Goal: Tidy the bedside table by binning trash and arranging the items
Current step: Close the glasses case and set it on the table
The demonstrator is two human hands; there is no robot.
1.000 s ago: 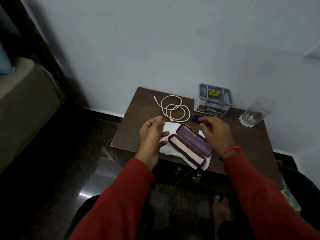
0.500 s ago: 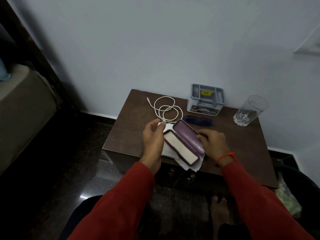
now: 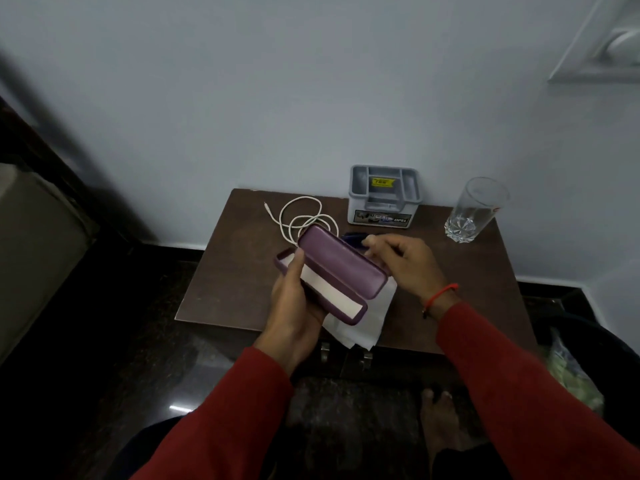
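Near the centre of the frame, one open purple case [image 3: 332,277] is lifted off the brown surface [image 3: 221,271]. The left hand [image 3: 294,306] grips it from below, thumb curled over the pale-lined near half. The lid half stands tilted up toward the wall.

The right hand [image 3: 405,261] sits just right of the case, its fingers curled and pinching one dark blue object [image 3: 351,239] at the case's far edge; what that object is cannot be made out, as the hand and case hide most of it.

Under the case lies white paper [image 3: 367,323], a single folded sheet or a few, the count unclear. It hangs slightly over the near edge of the surface.

One white cable [image 3: 294,216] is loosely coiled at upper centre, just beyond the case, its plug end pointing to the upper left. One grey organiser [image 3: 384,195] with several compartments and a yellow sticker inside stands against the wall, right of the cable. One clear drinking glass [image 3: 474,209] stands upright near the right rear corner, well apart from the organiser.

Two red sleeves reach in from the bottom of the frame, and one orange band [image 3: 441,294] circles the right wrist. One bare foot [image 3: 440,420] rests on the dark floor at lower right.
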